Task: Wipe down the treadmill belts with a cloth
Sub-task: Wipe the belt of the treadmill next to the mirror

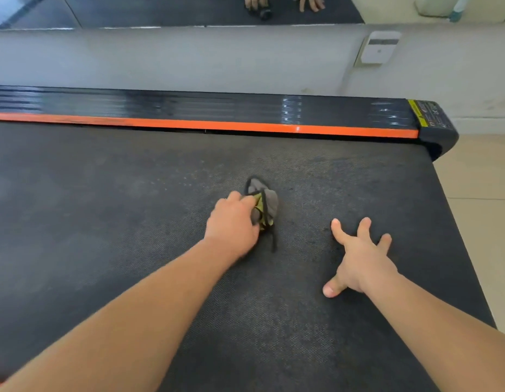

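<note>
Landmark: orange stripe [217, 126] running along the far edge of the treadmill belt [104, 207].

- Cloth [267, 202]: bunched, grey with a yellow-green patch and dark edging. It lies on the belt on the near side of the stripe, well apart from it, roughly opposite the stripe's middle. A dark strand trails from it, away from the stripe.
- Left grip [234, 222]: closed round the cloth from its near-left side, fingers curled into the folds, knuckles up. The cloth is pressed against the belt.
- Right grip [361, 258]: holds nothing. Its fingers [337, 229] are spread and straight, tips on the belt, thumb splayed out. It sits farther from the stripe than the cloth and toward the stripe's right end, apart from the cloth.
- Black ribbed side rail [189, 106]: touching the stripe on its far side.
- Rounded end cap [441, 137]: at the stripe's right end, with a yellow warning label [415, 113] just beside it.
- Grey wall [189, 58]: beyond the stripe, carrying a white wall plate [380, 48] above the stripe's right end.
- Pale tiled floor [477, 179]: past the stripe's right end.
</note>
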The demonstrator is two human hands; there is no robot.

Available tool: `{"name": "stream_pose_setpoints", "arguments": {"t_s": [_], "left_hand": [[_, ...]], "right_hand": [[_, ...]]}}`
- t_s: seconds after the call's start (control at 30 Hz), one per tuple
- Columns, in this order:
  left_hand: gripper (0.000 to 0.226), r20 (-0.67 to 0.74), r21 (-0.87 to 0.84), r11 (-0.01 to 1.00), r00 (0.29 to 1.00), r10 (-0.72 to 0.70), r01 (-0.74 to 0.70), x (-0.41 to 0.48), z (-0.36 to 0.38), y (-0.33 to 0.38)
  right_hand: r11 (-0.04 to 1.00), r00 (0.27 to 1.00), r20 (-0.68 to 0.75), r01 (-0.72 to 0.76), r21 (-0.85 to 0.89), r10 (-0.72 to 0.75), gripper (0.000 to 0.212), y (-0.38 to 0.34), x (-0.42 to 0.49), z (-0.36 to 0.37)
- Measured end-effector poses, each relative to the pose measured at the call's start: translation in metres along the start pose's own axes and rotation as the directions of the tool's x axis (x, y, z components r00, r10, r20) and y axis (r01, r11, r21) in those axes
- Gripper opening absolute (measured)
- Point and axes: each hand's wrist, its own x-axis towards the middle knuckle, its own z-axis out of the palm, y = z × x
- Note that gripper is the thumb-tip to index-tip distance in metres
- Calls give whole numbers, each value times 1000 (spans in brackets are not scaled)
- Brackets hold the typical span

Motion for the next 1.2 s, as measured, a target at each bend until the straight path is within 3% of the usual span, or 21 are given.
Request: {"name": "stream_pose_setpoints", "arguments": {"t_s": [0.07, 0.13, 0.23, 0.3, 0.37, 0.43, 0.5, 0.6, 0.67, 0.7, 0.77, 0.83, 0.87, 0.9, 0.97, 1.03, 1.07, 1.13, 1.2], "left_hand": [[39, 10, -10, 1000, 1000, -22, 22, -12, 9, 25], [38, 106, -23, 984, 978, 180, -179, -54, 22, 50], [42, 202, -95, 895, 872, 445, -435, -89, 13, 45], [41, 181, -28, 922, 905, 386, -387, -56, 7, 27], [36, 96, 20, 991, 987, 129, -132, -13, -3, 13], [33, 36, 3, 998, 998, -60, 60, 4, -3, 13], [33, 75, -41, 999, 997, -22, 25, -15, 7, 31], [44, 179, -149, 934, 920, 349, -325, -76, 17, 46], [49, 200, -135, 896, 874, 442, -423, -65, 10, 32], [49, 198, -82, 916, 894, 401, -393, -47, 9, 24], [47, 130, -16, 982, 974, 188, -187, -12, 4, 15], [44, 41, -77, 996, 998, -38, 41, 5, 6, 20], [43, 27, -94, 993, 998, -63, 65, 0, 9, 31], [44, 47, -107, 993, 998, -38, 43, -11, 14, 43], [43, 117, -141, 975, 976, 186, -169, -49, 24, 62], [41, 164, -203, 896, 889, 429, -395, -81, 19, 59], [43, 192, -194, 873, 855, 482, -448, -78, 12, 47], [47, 218, -64, 912, 886, 410, -406, -46, 7, 11], [47, 89, -16, 992, 988, 129, -128, -10, 0, -20]], "right_hand": [[1000, 1000, 10, -17, -2, 17, 154, -2, -2, -2], [1000, 1000, 6, -23, 9, 23, 151, -2, -5, -3], [1000, 1000, 13, -8, 17, 8, 145, -1, -8, -3], [1000, 1000, 23, 1, 24, -1, 148, -1, -9, -4], [999, 1000, 29, -12, 31, 11, 150, -2, -10, -5], [999, 1000, 22, -11, 37, 10, 152, -3, -10, -4], [1000, 1000, 20, -17, 24, 17, 152, -3, -10, -5], [999, 1000, 12, -7, 31, 6, 151, -1, -10, -3], [999, 1000, 8, 3, 32, -3, 151, -1, -9, -2], [999, 1000, 2, 7, 34, -7, 151, 0, -9, -2], [999, 1000, 5, -1, 39, 0, 152, 0, -9, -3], [1000, 1000, 12, 2, 30, -3, 152, 0, -8, -2], [1000, 1000, 12, -2, 24, 2, 153, 0, -6, -2], [1000, 1000, 9, -5, 24, 5, 152, 0, -6, -2], [1000, 1000, -17, -3, 21, 3, 147, 0, -4, -1], [1000, 1000, -29, 0, 8, 1, 138, 1, -2, 1], [1000, 1000, -26, 5, -1, -5, 139, 1, -2, 1], [1000, 1000, -9, 7, 3, -7, 148, 1, -1, -1], [1000, 1000, 2, 1, 10, -1, 153, 0, -1, -3]]}}
